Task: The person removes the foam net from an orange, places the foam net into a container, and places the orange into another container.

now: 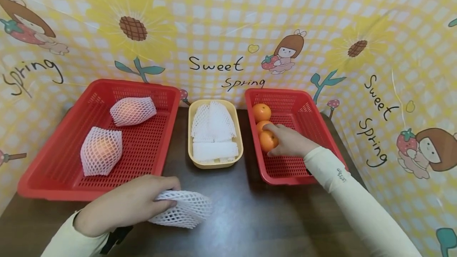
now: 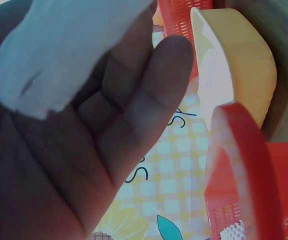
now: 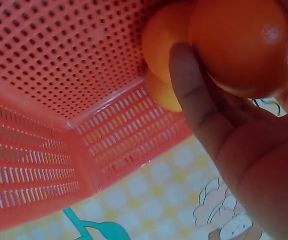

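My left hand (image 1: 125, 203) pinches a white foam fruit net (image 1: 191, 209) between thumb and fingers, over the table in front of the large red basket (image 1: 143, 146). In the left wrist view the foam net (image 2: 66, 55) lies across the fingers, its upper part cut off by the frame. Inside the smaller red basket (image 1: 289, 120) at the right, my right hand (image 1: 292, 141) has its fingers round the nearest orange (image 1: 267, 142). Two more oranges sit behind it along the basket's left wall, the farthest orange (image 1: 262, 112) fully visible. The right wrist view shows the gripped orange (image 3: 249, 45) close up.
Two fruits in foam nets lie in the large basket: one wrapped fruit (image 1: 133, 111) at the back, another wrapped fruit (image 1: 101, 152) nearer. Between the baskets stands a yellow container (image 1: 216, 165) with several foam nets (image 1: 214, 122). A patterned cloth (image 1: 221, 19) rises behind and beside the table.
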`<state>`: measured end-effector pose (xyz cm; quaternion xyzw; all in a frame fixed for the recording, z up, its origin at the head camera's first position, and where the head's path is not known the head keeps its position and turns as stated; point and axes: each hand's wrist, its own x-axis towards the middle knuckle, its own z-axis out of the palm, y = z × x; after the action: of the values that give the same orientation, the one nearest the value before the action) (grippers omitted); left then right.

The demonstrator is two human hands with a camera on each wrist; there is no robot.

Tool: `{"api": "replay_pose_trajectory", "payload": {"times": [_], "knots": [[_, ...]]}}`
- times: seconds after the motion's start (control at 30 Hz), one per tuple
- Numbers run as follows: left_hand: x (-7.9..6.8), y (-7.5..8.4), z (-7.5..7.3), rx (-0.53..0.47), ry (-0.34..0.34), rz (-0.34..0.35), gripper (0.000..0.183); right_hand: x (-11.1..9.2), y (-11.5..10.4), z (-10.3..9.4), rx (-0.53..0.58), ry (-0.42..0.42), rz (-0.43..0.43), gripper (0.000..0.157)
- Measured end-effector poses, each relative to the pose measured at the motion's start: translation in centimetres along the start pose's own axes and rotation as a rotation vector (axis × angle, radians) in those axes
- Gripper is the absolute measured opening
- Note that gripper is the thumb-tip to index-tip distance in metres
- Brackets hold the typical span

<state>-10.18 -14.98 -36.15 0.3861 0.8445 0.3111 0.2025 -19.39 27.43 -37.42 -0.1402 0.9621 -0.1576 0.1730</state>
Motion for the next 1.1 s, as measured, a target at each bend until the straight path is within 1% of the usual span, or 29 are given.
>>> {"api": "replay_pose_trajectory", "payload": {"times": [0.13, 0.37, 0.57, 0.77, 0.83, 0.9, 1.03, 1.1], "knots": [[0.0, -0.2, 0.2, 0.003, 0.003, 0.003, 0.014, 0.4, 0.2, 0.7, -0.027, -0.057, 0.003, 0.084], [0.1, -0.4, 0.3, -0.011, -0.003, -0.004, 0.014, 0.9, 0.8, 2.0, -0.037, -0.112, -0.005, 0.071], [0.4, -0.5, 0.4, -0.009, 0.002, -0.003, 0.015, 0.9, 0.8, 2.4, -0.046, -0.136, 0.040, 0.077], [0.4, -0.5, 0.5, -0.020, 0.003, 0.003, 0.013, 0.5, 0.8, 2.1, -0.009, -0.175, 0.082, 0.091], [0.4, -0.5, 0.4, -0.018, 0.003, 0.003, 0.013, 0.4, 0.9, 2.0, -0.001, -0.184, 0.080, 0.093], [0.3, -0.4, 0.3, -0.009, 0.013, 0.008, 0.013, 0.4, 1.0, 1.9, 0.007, -0.189, 0.059, 0.094], [0.3, -0.1, 0.3, 0.008, 0.043, 0.020, 0.014, 0.1, 0.6, 0.8, 0.053, -0.190, 0.064, 0.096], [0.3, 0.0, 0.2, 0.021, 0.064, 0.036, 0.016, -0.6, -0.1, -0.3, 0.073, -0.163, 0.082, 0.097]]}}
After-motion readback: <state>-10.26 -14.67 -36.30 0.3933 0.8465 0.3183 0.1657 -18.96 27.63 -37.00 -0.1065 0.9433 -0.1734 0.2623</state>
